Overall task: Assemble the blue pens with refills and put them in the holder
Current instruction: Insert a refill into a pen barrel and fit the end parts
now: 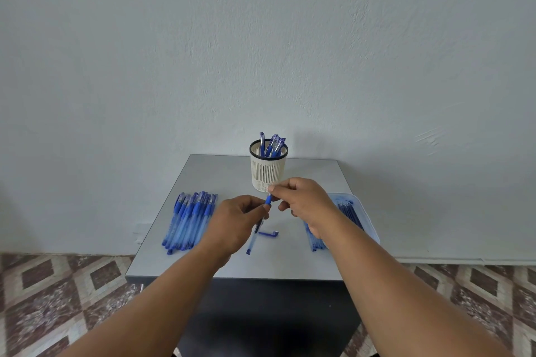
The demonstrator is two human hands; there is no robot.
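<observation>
Blue rubber showed between the fingertips of both hands, where a pen [259, 222] was held above the middle of the table. The left hand [236, 219] pinched the pen's blue grip section with thumb and forefinger, its other fingers curled under. The right hand [304, 201] pinched the pen's upper end from above, thumb and forefinger closed on it and the remaining fingers loosely bent. The pen slanted downward toward the person, its translucent barrel ending in a blue plug low over the tabletop. A loose blue cap [268, 233] with its clip lay flat on the table [261, 264] just beside the barrel, on its right.

Behind the hands stood a cream slotted pen holder [268, 174] with a dark rim, upright near the table's far edge, with several capped blue pens [272, 143] leaning in it. To the left lay a row of capped blue pens [188, 220] side by side, caps pointing away from the person. To the right, partly hidden by the right forearm, a clear plastic tray [367, 217] held thin dark-blue refills [349, 211]. A few more pale blue pieces [314, 240] lay at its near end; what they were could not be told.

The grey table stood against a pale plastered wall [261, 38], on a floor of brown and cream diamond-pattern tiles [63, 284]
</observation>
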